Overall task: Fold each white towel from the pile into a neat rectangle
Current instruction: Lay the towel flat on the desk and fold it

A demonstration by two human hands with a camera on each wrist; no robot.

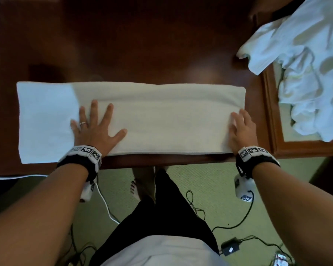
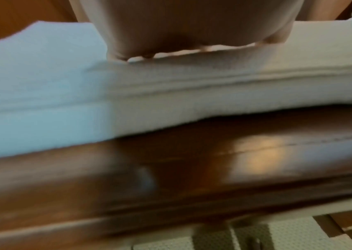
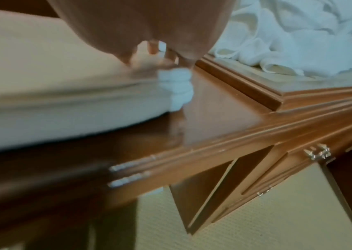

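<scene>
A white towel (image 1: 152,120), folded into a long strip, lies flat across the dark wooden table (image 1: 135,45). My left hand (image 1: 96,127) presses flat on its left part with fingers spread. My right hand (image 1: 240,129) lies flat on the towel's right end, fingers straight. The left wrist view shows the towel's layered near edge (image 2: 170,94) under my palm (image 2: 192,25). In the right wrist view the towel's right corner (image 3: 177,88) sits below my right hand (image 3: 145,25). A pile of crumpled white towels (image 1: 306,60) sits at the right.
The pile rests on a lighter wooden side table (image 1: 273,112) beside the main table. The table's front edge (image 1: 161,162) runs just below my wrists. Cables (image 1: 244,217) and a power adapter (image 1: 230,247) lie on the green carpet near my feet.
</scene>
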